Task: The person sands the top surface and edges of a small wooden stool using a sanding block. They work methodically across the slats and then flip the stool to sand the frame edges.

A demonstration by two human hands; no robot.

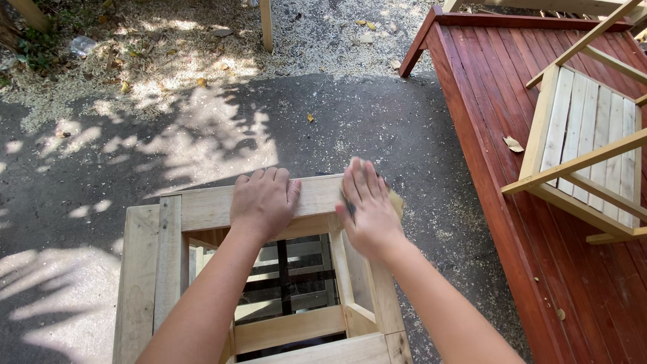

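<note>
A pale unfinished wooden frame [168, 232], open in the middle, stands on dark pavement below me. My left hand [264, 201] lies flat, palm down, on the frame's far rail, fingers together. My right hand [367, 205] presses a tan sheet of sandpaper [396, 201] onto the far right corner of the frame; the hand is slightly blurred. Most of the sandpaper is hidden under the palm. Through the frame's opening I see lower slats and dark gaps.
A red stained wooden platform [485, 101] runs along the right. A pale wooden chair-like frame [586, 135] rests on it. Sawdust and dry leaves [202, 40] cover the ground at the back, and a wooden post [267, 23] stands there.
</note>
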